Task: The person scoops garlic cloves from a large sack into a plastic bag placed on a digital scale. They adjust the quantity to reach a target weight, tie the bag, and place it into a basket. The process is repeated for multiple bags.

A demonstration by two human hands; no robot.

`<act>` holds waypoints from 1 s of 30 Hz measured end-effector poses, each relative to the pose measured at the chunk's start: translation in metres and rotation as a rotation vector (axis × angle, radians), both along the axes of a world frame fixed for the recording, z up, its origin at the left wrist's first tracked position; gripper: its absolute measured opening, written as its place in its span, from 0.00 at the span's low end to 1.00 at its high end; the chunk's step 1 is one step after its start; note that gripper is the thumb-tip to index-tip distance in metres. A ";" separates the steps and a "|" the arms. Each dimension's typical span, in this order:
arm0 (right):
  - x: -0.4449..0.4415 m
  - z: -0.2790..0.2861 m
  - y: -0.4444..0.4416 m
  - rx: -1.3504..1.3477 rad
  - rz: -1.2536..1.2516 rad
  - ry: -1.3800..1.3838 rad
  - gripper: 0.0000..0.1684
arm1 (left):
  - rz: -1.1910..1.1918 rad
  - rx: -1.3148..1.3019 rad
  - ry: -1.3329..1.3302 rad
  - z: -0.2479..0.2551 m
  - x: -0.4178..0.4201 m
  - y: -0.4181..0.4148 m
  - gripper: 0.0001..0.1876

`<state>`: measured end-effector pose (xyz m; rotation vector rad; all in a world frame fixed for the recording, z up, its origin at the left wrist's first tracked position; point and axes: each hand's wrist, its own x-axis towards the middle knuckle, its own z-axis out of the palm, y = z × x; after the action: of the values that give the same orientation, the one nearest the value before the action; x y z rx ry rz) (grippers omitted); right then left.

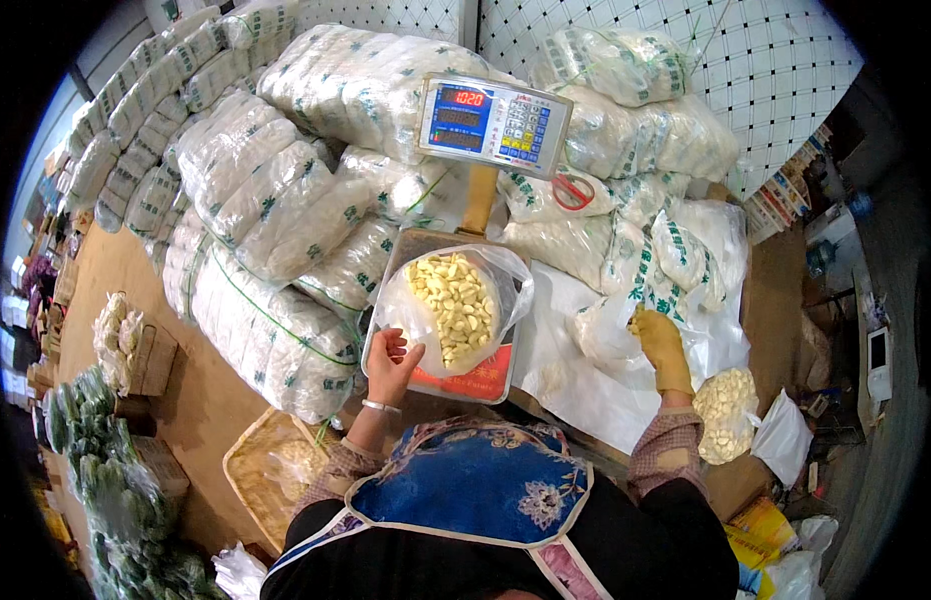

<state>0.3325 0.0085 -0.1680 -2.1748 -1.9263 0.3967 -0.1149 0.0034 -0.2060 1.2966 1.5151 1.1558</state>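
An open clear plastic bag of peeled garlic cloves (454, 307) rests on the platform of a digital scale (495, 124), whose display is lit red. My left hand (391, 369), bare with a bracelet at the wrist, is at the bag's lower left edge, its fingers apart and slightly curled. My right hand (662, 349) wears a yellow glove and is at the mouth of a white printed plastic bag (608, 330) on the right; its fingertips are curled by some yellowish pieces, and what they grip is unclear. Red-handled scissors (572, 192) lie on a packed bag behind the scale.
Large packed plastic bundles (278, 345) are stacked left of and behind the scale. More filled bags (686, 255) stand at the right. A white plastic sheet (578, 382) covers the right side. A yellow basket (248, 465) is at lower left, and a bag of garlic cloves (726, 415) lies beyond my right forearm.
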 end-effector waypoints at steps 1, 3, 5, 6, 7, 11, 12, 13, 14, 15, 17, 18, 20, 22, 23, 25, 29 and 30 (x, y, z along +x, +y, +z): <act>-0.011 0.010 0.002 0.141 0.012 0.076 0.15 | 0.010 0.010 0.017 0.001 0.001 0.001 0.23; -0.046 0.031 0.002 0.416 0.039 0.232 0.19 | 0.030 0.037 0.062 -0.003 0.003 0.004 0.22; -0.087 0.051 0.014 0.269 -0.039 0.443 0.26 | 0.043 0.062 0.139 -0.013 0.003 0.009 0.20; -0.103 0.039 0.024 0.271 -0.037 0.419 0.29 | 0.026 0.077 0.245 -0.006 0.006 0.011 0.13; -0.119 0.022 0.034 0.263 -0.034 0.389 0.32 | 0.033 0.072 0.106 -0.009 0.005 0.011 0.11; -0.163 -0.044 0.075 0.071 -0.079 0.576 0.27 | 0.109 0.129 -0.297 -0.013 0.007 0.015 0.04; -0.167 -0.052 0.083 0.039 -0.094 0.698 0.24 | 0.116 0.137 -0.343 -0.002 0.003 0.014 0.04; -0.166 -0.055 0.092 0.154 -0.085 0.692 0.20 | 0.124 0.147 -0.382 0.010 -0.002 0.013 0.04; -0.162 -0.057 0.100 0.269 -0.079 0.685 0.17 | 0.131 0.149 -0.399 0.020 -0.009 0.015 0.05; -0.162 -0.058 0.106 0.381 -0.067 0.678 0.13 | 0.139 0.171 -0.403 0.028 -0.016 0.018 0.07; -0.165 0.012 0.098 0.411 0.095 0.904 0.09 | 0.169 0.287 -0.405 0.067 -0.024 0.024 0.07; -0.168 0.037 0.095 0.446 0.105 0.935 0.09 | 0.187 0.332 -0.420 0.094 -0.022 0.027 0.07; -0.178 0.085 0.086 0.543 0.151 0.982 0.11 | 0.173 0.423 -0.442 0.115 -0.027 0.034 0.07; -0.186 0.117 0.075 0.682 0.208 1.020 0.14 | 0.206 0.587 -0.382 0.132 -0.025 0.036 0.08; -0.184 0.115 0.074 0.697 0.186 1.055 0.15 | 0.219 0.671 -0.354 0.138 -0.024 0.040 0.08; -0.180 0.111 0.077 0.740 0.161 1.124 0.17 | 0.152 0.614 -0.431 0.131 -0.025 0.049 0.14; -0.184 0.045 0.083 0.547 0.258 0.960 0.25 | -0.242 0.288 -0.481 0.065 0.000 0.065 0.30; -0.185 0.025 0.084 0.497 0.243 0.877 0.27 | -0.448 0.286 -0.332 0.050 0.009 0.067 0.33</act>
<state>0.1478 0.0925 -0.1435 -1.1576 -1.5349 0.6770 -0.1064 0.0704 -0.1563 1.4517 0.7870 1.2376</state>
